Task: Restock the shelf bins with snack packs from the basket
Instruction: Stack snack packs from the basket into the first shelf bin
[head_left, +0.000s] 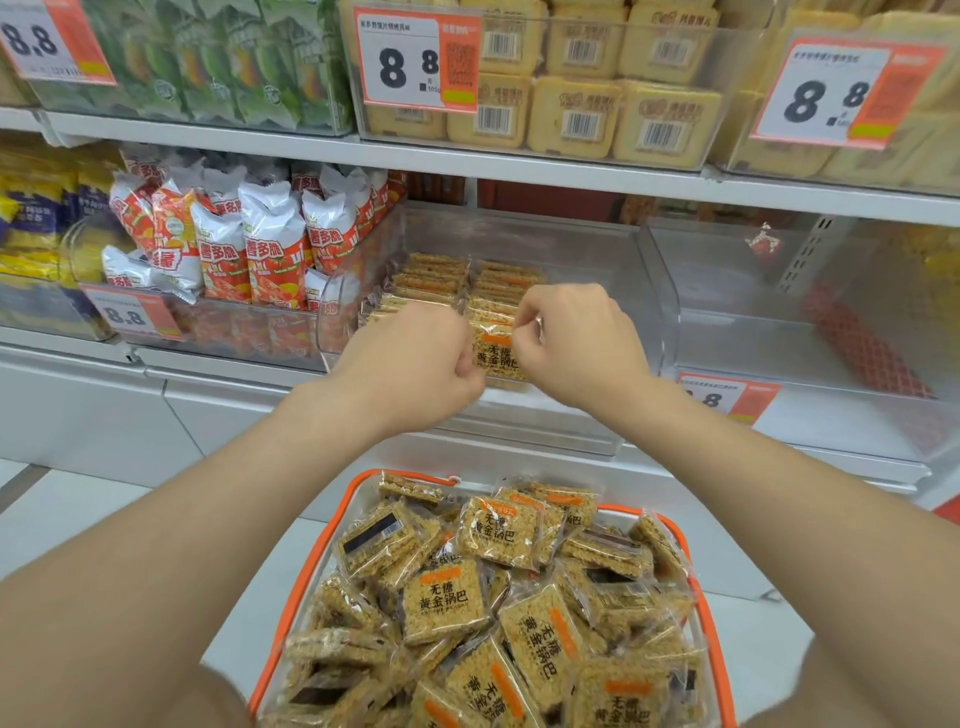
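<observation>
Pack (501, 354) at bin (602, 260) front.
Our left hand (415, 358) and right hand (571, 343) pinch its side edges; it stands face-on, row (441, 280) just behind.

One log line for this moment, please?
left hand: pinches pack; right hand: pinches pack; pack: upright in bin; basket: full

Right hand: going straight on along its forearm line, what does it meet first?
The snack pack that the right hand pinches sits in that line; past it, probably the stacked packs in the clear bin. Depth is unclear.
</observation>
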